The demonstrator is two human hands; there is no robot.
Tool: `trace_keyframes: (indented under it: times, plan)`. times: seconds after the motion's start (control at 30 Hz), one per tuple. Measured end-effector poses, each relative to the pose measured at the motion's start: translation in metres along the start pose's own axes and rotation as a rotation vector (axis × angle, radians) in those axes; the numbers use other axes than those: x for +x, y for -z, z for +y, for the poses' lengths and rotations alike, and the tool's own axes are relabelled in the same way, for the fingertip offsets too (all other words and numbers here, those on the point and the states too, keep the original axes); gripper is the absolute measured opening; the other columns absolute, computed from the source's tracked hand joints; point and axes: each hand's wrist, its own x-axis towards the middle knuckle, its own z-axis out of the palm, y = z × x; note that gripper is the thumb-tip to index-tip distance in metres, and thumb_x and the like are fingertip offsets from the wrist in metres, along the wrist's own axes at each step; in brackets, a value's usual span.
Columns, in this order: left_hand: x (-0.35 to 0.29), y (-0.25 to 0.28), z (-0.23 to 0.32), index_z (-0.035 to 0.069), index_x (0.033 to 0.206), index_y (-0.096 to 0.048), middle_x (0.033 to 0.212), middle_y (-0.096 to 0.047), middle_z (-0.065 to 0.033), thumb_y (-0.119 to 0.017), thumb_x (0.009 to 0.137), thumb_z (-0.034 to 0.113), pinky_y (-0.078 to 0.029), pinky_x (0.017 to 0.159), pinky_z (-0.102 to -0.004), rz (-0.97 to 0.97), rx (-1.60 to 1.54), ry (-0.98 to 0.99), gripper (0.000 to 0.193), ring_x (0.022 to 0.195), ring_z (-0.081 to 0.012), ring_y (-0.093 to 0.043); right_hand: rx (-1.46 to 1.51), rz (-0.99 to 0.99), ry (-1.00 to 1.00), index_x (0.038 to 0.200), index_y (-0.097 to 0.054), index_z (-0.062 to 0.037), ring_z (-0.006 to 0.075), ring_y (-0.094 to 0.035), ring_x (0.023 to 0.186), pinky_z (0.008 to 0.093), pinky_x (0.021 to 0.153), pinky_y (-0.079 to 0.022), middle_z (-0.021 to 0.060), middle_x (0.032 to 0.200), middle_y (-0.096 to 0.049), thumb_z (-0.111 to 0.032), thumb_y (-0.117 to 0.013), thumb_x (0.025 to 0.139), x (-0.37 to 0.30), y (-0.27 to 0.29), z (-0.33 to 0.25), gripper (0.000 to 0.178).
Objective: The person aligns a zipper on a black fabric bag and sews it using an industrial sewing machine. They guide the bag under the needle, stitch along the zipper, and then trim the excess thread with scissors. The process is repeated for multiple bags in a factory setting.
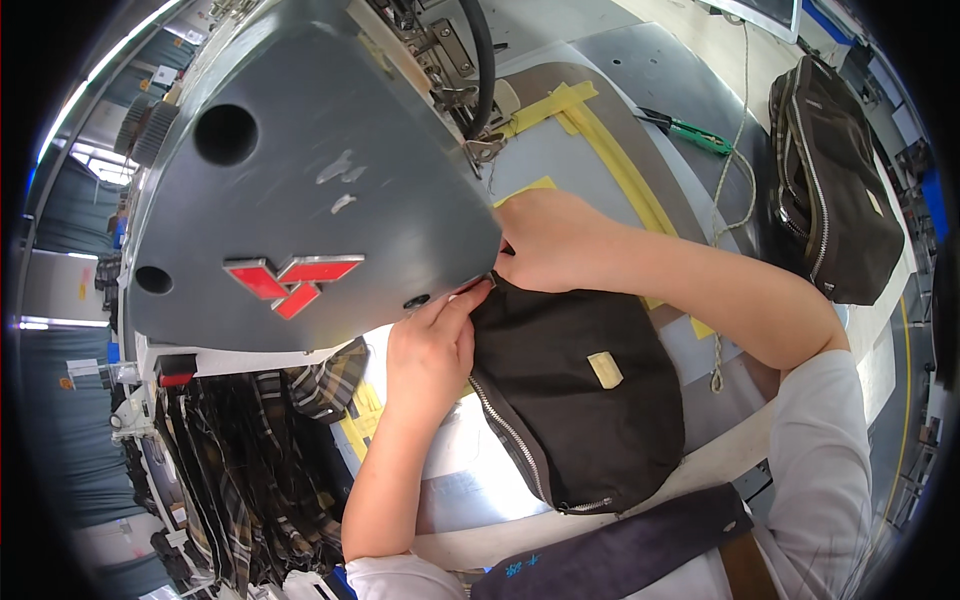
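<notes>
A black fabric pouch (570,400) with a silver zipper and a small beige label lies in front of the grey sewing machine (330,190). At its upper left corner, the fingertips of my left hand (430,350) pinch the edge close under the machine head. My right hand (555,240) is closed over the pouch's top edge, knuckles up, beside the machine head. The machine head and my right hand hide part of that edge. Behind my right hand are the machine's metal parts (480,145).
Yellow tape (620,165) marks the work plate. Green-handled snips (695,135) and a knotted cord (735,190) lie beyond my right arm. Another black zipped bag (850,190) rests at the far right. Plaid and black fabric pieces (250,450) hang at the lower left.
</notes>
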Motion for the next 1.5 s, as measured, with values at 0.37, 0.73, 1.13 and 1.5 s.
trace_keyframes:
  times: [0.37, 0.73, 1.13, 1.5]
  plan:
    - [0.002, 0.003, 0.001, 0.003, 0.098, -0.068, 0.107, -0.067, -0.0044, -0.059, 0.070, -0.009, -0.054, 0.079, -0.0360, -0.013, 0.136, -0.086, 0.032, 0.095, -0.0261, -0.065, -0.038, 0.197, 0.112, 0.080, -0.063, -0.0058, 0.0316, -0.065, 0.081, 0.0421, 0.070, -0.052, 0.0114, 0.081, -0.067, -0.016, -0.061, 0.076, -0.001, -0.008, 0.009, 0.011]
    - [0.002, 0.007, 0.009, 0.006, 0.111, -0.065, 0.111, -0.063, -0.0057, -0.069, 0.080, 0.016, -0.050, 0.084, -0.0395, -0.047, 0.104, -0.063, 0.033, 0.100, -0.0269, -0.061, 0.058, 0.194, 0.086, 0.083, -0.062, -0.0072, 0.0281, -0.061, 0.087, 0.0392, 0.075, -0.050, 0.0098, 0.088, -0.062, -0.019, -0.065, 0.078, 0.007, -0.014, 0.018, 0.014]
    - [-0.002, 0.004, 0.004, 0.008, 0.114, -0.064, 0.112, -0.062, -0.0047, -0.070, 0.080, 0.023, -0.047, 0.084, -0.0383, -0.044, 0.131, -0.075, 0.038, 0.102, -0.0246, -0.060, 0.111, 0.231, 0.378, 0.082, -0.067, -0.0049, 0.0267, -0.060, 0.085, 0.0392, 0.075, -0.048, 0.0081, 0.088, -0.060, -0.017, -0.068, 0.080, 0.007, -0.012, 0.027, 0.012]
    - [0.000, 0.006, 0.007, 0.009, 0.114, -0.065, 0.113, -0.061, -0.0045, -0.070, 0.079, 0.024, -0.048, 0.085, -0.0397, -0.062, 0.140, -0.066, 0.038, 0.102, -0.0246, -0.060, -0.498, 0.376, 0.690, 0.082, -0.065, -0.0048, 0.0203, -0.057, 0.085, 0.0315, 0.070, -0.049, 0.0044, 0.087, -0.057, -0.013, -0.064, 0.072, -0.024, -0.010, 0.022, 0.012]
